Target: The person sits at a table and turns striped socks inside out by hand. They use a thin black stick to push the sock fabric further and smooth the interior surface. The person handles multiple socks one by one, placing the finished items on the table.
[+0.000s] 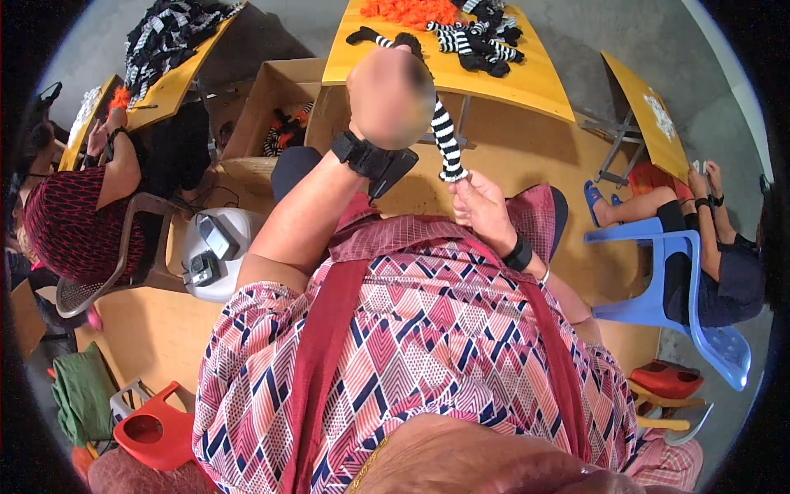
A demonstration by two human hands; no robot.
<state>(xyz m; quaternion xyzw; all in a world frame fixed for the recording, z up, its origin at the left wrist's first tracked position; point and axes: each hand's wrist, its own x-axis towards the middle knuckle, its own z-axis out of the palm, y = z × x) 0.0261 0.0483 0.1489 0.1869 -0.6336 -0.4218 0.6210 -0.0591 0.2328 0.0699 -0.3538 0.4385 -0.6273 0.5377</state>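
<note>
A black-and-white striped knitted doll (445,138) stretches between my hands, one long limb hanging toward me. My right hand (484,210) pinches the lower end of that limb between thumb and fingers. Raised over the table's near edge, my left hand (391,97) is closed around the doll's upper part; a blurred patch hides its fingers. Past that hand, a second striped limb with a black end (368,35) and some black knit stick out. On the yellow table (535,81) lie more striped knitted dolls (477,45) and a heap of orange yarn (409,11).
A cardboard box (267,90) with knitted pieces stands left of the table. Closer on the left, a white stool (247,224) holds small devices. People sit at tables on both sides, one on a blue chair (656,272) at right. Red stools (152,428) stand behind me.
</note>
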